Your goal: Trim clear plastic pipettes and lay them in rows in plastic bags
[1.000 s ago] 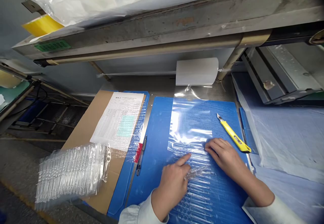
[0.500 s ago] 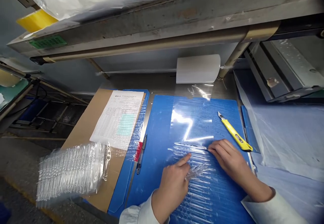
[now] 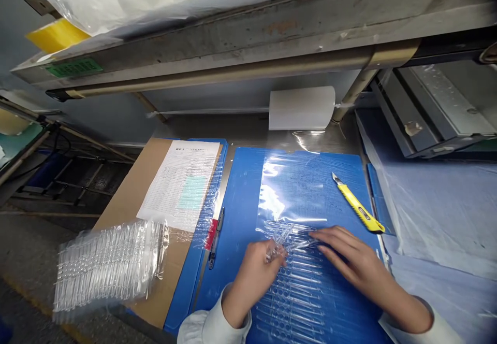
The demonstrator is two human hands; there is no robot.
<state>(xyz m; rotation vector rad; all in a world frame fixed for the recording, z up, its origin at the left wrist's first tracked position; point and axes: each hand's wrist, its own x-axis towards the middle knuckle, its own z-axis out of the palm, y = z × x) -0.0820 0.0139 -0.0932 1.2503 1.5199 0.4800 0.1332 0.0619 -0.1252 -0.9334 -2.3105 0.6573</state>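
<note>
Slender clear plastic tubes (image 3: pixel 298 285), pointed at their ends, lie side by side in a column on the blue mat. My left hand (image 3: pixel 256 269) is closed around a small bunch of the same tubes (image 3: pixel 282 238), which stick out past the thumb and fingers. At the right side of the column, my right hand (image 3: pixel 349 256) has its fingertips on the end of one clear tube (image 3: pixel 305 244); its grip looks light. Clear film (image 3: pixel 293 188) stretches over the mat just beyond the tubes, reflecting bright light.
A yellow utility knife (image 3: pixel 359 206) lies right of the film, blade exposed. Behind stands a film roll (image 3: pixel 302 108). Leftward are a pen (image 3: pixel 216 238), a printed sheet (image 3: pixel 182 178) and a bag of packed tubes (image 3: pixel 111 266). A metal shelf (image 3: pixel 233 38) overhangs the bench.
My left hand has gone from pointing over the column to closing round its bunch, now angled upward. My right hand has shifted slightly down and left, onto a tube end.
</note>
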